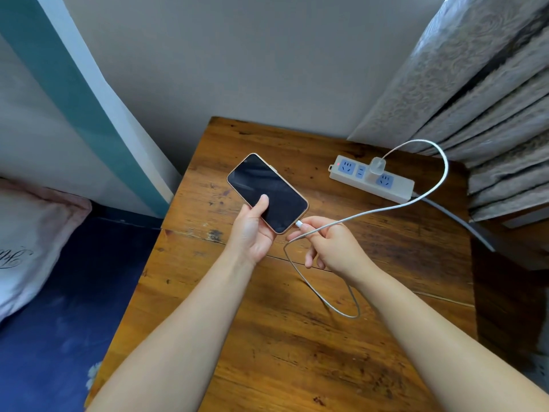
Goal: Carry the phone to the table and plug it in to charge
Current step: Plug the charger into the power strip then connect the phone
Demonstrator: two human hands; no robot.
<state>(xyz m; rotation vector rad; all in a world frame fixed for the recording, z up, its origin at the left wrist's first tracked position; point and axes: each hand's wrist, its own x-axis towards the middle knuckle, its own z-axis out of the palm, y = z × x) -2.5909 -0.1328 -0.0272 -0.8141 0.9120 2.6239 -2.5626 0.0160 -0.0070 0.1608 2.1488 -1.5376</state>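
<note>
The left hand (252, 230) grips the phone (267, 193) above the table's (297, 337) middle, thumb on its dark screen. The right hand (326, 245) pinches the cable's (416, 200) plug (299, 223) at the phone's port, seemingly inserted. The cable loops to the charger (378, 167) in the strip (371, 179) near the far right corner.

grey wall (237, 55), patterned curtain (475, 84), blue bedsheet (59, 337)

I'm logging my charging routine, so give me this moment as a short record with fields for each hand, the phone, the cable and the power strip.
left hand: holds phone, thumb on screen
right hand: pinches cable plug at phone's bottom edge
phone: screen dark, held above wooden table
cable: white, runs to charger
power strip: on table, charger plugged in, red light on
</note>
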